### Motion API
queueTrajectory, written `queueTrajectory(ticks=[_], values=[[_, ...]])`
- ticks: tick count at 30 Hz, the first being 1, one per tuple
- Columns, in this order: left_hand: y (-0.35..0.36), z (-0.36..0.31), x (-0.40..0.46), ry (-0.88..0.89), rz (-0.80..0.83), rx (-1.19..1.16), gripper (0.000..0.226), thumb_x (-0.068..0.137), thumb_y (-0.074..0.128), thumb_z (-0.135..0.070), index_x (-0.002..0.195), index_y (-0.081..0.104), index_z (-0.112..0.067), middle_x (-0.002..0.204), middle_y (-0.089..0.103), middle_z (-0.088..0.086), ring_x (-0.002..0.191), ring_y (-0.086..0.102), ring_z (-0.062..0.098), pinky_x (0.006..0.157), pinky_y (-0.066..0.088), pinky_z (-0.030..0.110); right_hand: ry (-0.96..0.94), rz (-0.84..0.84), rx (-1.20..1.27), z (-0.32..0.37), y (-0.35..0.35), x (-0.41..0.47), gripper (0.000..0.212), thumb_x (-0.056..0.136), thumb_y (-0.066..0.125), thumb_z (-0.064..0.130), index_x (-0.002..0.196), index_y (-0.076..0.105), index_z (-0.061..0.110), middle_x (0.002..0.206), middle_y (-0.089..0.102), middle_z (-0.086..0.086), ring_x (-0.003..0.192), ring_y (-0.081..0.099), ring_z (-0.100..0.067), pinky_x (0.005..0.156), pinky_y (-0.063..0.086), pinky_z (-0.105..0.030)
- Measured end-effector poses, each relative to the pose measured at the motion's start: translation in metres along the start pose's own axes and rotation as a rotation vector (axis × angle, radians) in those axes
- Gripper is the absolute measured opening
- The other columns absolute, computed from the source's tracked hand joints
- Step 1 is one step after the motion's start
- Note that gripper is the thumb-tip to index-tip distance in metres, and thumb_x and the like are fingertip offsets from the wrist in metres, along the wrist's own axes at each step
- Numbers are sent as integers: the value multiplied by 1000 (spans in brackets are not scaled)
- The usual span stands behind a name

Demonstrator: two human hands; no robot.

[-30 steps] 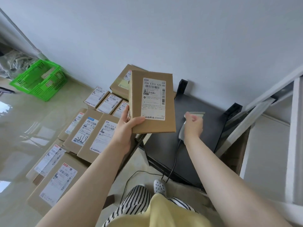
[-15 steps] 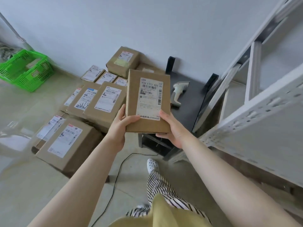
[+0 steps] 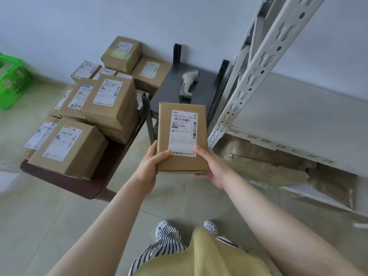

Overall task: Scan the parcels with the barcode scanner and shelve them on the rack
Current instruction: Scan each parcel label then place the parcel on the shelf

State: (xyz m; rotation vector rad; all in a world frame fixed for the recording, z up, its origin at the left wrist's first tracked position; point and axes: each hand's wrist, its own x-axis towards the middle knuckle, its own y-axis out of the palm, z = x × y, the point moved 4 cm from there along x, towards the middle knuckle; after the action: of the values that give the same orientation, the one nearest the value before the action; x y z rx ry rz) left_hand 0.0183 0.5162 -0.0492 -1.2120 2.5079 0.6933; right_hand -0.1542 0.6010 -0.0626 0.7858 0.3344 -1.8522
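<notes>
Now I hold the flat brown cardboard parcel with the white shipping label (image 3: 182, 136) in both hands, label side up, in the air in front of me. My left hand (image 3: 148, 168) closes on its lower left corner, thumb on top, and my right hand (image 3: 212, 168) closes on the lower right corner, thumb beside the label and fingers under the box. The parcel is above the floor, between the low dark table (image 3: 169, 90) and the white metal rack with perforated posts (image 3: 256, 76).

The grey handheld barcode scanner (image 3: 188, 82) lies on the dark table, well apart from my hands, so I judge that scanning of this parcel is finished and the shelving step is in hand. The other brown parcels with labels (image 3: 111, 100) wait on the low brown platform (image 3: 83, 186) at my left.

The next move, I think, calls for turning to the right and carrying the parcel to the grey shelf board (image 3: 298, 112), which has number stickers on its front edge. I should keep it level and pass the post without touching it.
</notes>
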Motion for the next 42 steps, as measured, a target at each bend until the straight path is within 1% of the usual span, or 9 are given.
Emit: queueTrajectory(ticks=[6,14,17,21,26,29,36,40,42], values=[[67,16,8,-10,62,39,62,77,69,-35,137,55,-33,126,71,-6,108,67,13,84,50,28,-11,-56,32,-4,-70,-26,72,71,75,59,133,50,35,122,70,7,117,63,-18,101,50,-54],[203,55,28,2,94,81,70,75,73,-36,142,52,-31,131,69,-4,112,65,15,85,47,30,-32,-69,66,-8,-212,-63,87,64,79,65,140,44,39,137,58,11,128,53,-13,96,54,-51],[263,73,42,-8,93,66,68,78,70,-31,144,50,-29,130,69,-4,114,66,14,92,48,34,-42,-78,76,-4,-275,-77,79,68,80,61,137,48,38,133,61,10,125,56,-14,99,52,-52],[330,85,57,-19,129,74,81,70,77,-37,145,49,-27,130,69,0,110,67,18,82,51,32,-41,-102,109,2,-341,-99,77,67,73,58,137,49,36,135,60,10,125,55,-14,100,52,-52],[392,89,84,-60,177,89,94,66,85,-41,150,44,-26,138,64,3,121,65,23,105,49,44,-79,-156,177,13,-402,-120,73,74,71,57,140,47,33,136,45,19,132,34,-5,101,50,-55],[427,88,99,-63,228,120,80,72,77,-34,146,48,-25,126,71,0,113,68,20,96,52,38,-92,-203,233,15,-431,-130,74,78,70,54,143,45,32,136,44,20,131,33,-3,103,46,-59],[503,89,145,-152,369,145,97,60,83,-44,148,45,-31,132,67,5,112,66,28,80,59,46,-114,-372,331,26,-496,-151,90,64,77,58,144,45,33,142,47,13,139,36,-14,105,45,-60],[550,94,160,-144,432,164,92,59,81,-44,145,50,-30,129,69,3,115,65,26,91,55,44,-121,-435,350,30,-535,-166,60,86,69,47,139,46,31,117,54,19,127,45,-16,107,44,-58],[572,98,163,-158,456,178,91,59,81,-44,144,51,-28,127,70,3,113,66,26,92,55,44,-135,-484,327,28,-554,-174,42,96,62,39,134,47,30,123,55,16,115,51,-15,106,46,-56]])
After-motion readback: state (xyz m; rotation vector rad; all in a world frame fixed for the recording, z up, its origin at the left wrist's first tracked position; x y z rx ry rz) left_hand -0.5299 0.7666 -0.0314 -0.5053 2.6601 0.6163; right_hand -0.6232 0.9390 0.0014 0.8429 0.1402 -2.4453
